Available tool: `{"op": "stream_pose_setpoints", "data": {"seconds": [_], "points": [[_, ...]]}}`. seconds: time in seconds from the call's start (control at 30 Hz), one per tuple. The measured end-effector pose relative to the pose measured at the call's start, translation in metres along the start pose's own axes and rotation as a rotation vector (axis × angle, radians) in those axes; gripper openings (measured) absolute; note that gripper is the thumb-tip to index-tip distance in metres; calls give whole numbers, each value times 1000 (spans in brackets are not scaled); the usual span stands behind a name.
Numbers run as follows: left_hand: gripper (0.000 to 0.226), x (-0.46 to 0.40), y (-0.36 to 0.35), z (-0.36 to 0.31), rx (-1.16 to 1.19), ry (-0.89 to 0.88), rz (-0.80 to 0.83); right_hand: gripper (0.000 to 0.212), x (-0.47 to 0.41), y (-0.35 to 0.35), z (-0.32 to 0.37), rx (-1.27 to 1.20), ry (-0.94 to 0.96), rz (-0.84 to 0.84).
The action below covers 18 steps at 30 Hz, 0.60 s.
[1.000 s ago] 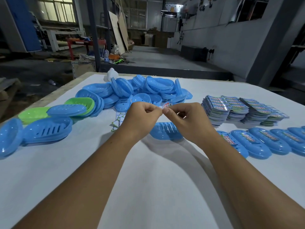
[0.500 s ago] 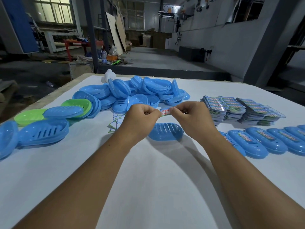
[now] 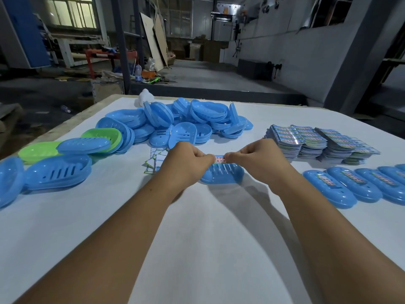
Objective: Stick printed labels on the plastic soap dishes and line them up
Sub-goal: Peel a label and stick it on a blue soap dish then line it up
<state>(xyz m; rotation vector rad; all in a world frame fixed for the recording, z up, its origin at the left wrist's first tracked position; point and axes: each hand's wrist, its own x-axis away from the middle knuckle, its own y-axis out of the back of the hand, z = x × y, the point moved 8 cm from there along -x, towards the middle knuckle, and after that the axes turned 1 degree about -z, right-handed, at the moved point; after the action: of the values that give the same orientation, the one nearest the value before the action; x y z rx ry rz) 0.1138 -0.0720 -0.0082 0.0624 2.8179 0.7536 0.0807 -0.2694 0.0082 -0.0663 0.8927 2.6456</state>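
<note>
A small printed label [image 3: 219, 159] is held stretched between the two hands above the white table [image 3: 197, 249]: its left end is pinched by the curled fingers of the left hand [image 3: 186, 165], its right end by the curled fingers of the right hand [image 3: 258, 161]. Red print can be seen on the short strip of label that shows between the fingertips. Directly below the label, and partly covered by both hands, a blue soap dish [image 3: 223, 176] with slots is seen lying on the table; whether the label is touching the dish cannot be told. Just left of the left hand, a few loose backing papers [image 3: 154, 161] are scattered on the table. To the right of the right hand, well apart from it, a row of labelled blue dishes [image 3: 359, 185] is lined up side by side, each with a printed strip on top. Behind that row, stacks of printed labels [image 3: 317, 141] are piled near the right side of the table. Beyond the hands, a heap of unlabelled blue dishes [image 3: 186, 123] is spread across the far part of the table, and to the left more blue dishes [image 3: 57, 172] are laid out together with two green dishes [image 3: 103, 136].
</note>
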Motion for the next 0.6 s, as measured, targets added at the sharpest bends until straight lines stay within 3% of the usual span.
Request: {"op": "stream_pose_setpoints", "data": {"seconds": [0.6], "points": [[34, 2, -2, -14, -485, -84, -88, 27, 3, -9, 6, 293, 30, -1]]}}
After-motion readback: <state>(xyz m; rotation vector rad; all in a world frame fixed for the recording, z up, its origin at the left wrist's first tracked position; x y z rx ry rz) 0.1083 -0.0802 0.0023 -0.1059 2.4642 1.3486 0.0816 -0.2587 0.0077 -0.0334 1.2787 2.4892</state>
